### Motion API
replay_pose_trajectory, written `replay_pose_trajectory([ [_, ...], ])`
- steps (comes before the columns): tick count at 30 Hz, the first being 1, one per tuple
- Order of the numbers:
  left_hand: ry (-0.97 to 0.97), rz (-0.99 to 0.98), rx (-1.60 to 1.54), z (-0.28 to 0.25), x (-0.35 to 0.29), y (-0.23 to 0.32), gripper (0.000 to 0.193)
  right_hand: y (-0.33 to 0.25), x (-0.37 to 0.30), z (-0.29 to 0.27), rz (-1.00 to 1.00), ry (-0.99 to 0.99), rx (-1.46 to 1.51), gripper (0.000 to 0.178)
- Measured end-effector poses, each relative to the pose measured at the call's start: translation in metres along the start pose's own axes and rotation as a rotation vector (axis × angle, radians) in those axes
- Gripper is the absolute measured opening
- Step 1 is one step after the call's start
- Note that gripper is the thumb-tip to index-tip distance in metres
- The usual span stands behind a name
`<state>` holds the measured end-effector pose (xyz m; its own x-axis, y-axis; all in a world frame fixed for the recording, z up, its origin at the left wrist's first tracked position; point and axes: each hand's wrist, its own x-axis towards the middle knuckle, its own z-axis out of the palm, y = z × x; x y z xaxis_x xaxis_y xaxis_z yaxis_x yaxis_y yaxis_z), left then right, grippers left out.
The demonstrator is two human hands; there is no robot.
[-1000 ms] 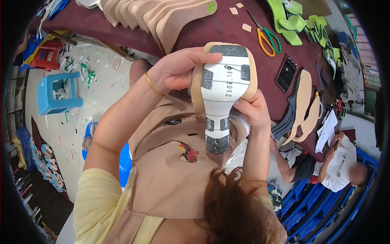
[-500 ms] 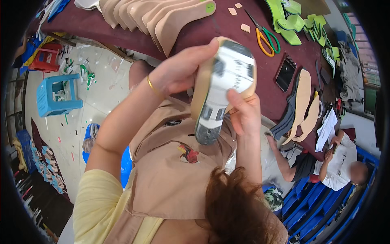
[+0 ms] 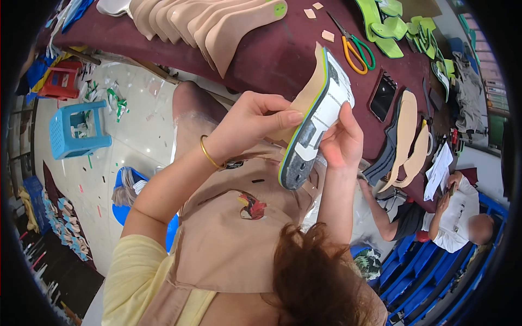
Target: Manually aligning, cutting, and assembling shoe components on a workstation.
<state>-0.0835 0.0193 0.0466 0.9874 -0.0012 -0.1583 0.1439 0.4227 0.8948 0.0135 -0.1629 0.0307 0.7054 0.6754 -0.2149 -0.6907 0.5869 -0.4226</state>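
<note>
A shoe insole (image 3: 321,127) is held over my lap, tilted, its white and dark grey underside facing up and a lime-green line along its edge. Beige covering (image 3: 309,87) stands out past that edge on the left side. My left hand (image 3: 253,119) pinches the beige covering between thumb and fingers. On the other side my right hand (image 3: 343,138) grips the insole, thumb on the white underside, fingers partly hidden behind it. Beyond my hands, a row of overlapping beige insole pieces (image 3: 234,35) lies on the dark red table (image 3: 272,68).
Scissors (image 3: 356,51), a phone (image 3: 383,96) and lime-green insole parts (image 3: 387,28) lie on the table. Beige insoles (image 3: 403,127) rest at its right edge. A blue stool (image 3: 80,130) and a red stool (image 3: 61,80) stand left. Another person (image 3: 455,212) sits at the right.
The insole has turned and tilted, showing its green edge and more of the beige covering. My left hand has moved down along that edge; my right hand has shifted slightly right.
</note>
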Motion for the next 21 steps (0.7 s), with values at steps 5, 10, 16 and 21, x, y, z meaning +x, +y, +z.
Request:
replay_pose_trajectory([
  [5, 0.006, -0.076, -0.260, 0.008, 0.007, 0.014, 0.030, 0.009, -0.002, 0.008, -0.085, -0.016, -0.300, 0.045],
  [10, -0.049, 0.018, 0.024, 0.007, 0.011, 0.020, 0.035, 0.009, -0.016, 0.029, -0.250, -0.032, -0.592, 0.050],
  [16, 0.013, 0.012, 0.072, 0.011, 0.021, 0.017, 0.034, 0.002, -0.008, 0.025, -0.234, 0.010, -0.563, 0.042],
  [21, -0.109, -0.119, 0.015, -0.006, 0.013, 0.001, 0.035, -0.009, -0.010, 0.021, -0.269, 0.092, -0.427, 0.041],
])
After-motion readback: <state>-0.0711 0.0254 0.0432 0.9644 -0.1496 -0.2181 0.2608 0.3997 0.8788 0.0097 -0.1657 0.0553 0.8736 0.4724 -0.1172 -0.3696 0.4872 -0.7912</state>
